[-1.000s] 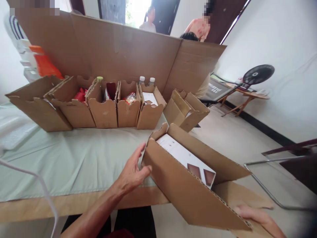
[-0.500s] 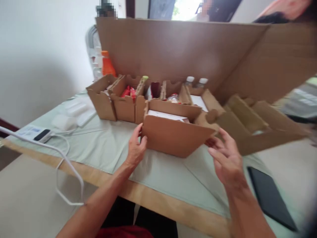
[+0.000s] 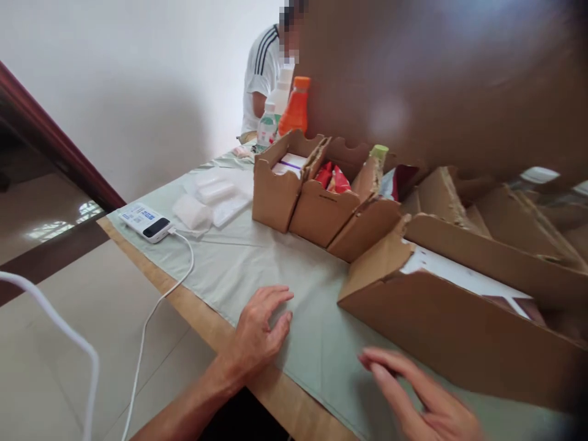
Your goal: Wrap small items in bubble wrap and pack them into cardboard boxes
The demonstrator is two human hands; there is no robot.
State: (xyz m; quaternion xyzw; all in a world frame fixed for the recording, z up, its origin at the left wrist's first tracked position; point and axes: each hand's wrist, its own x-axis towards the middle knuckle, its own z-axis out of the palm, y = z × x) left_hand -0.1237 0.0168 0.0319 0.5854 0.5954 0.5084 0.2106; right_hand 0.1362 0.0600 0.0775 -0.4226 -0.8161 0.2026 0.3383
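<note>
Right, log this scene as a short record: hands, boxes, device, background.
Left hand: open, holding nothing, over the pale green cloth; contact unclear
Right hand: fingers bent, no object visible in it, apart from the front box
Front box: open-topped cardboard, a white carton inside
Leftmost box: in the row behind, white-and-purple item inside
Next box: red packets inside
Device: white, dark panel, white cable plugged in
Background: orange bottle, person in white shirt
</note>
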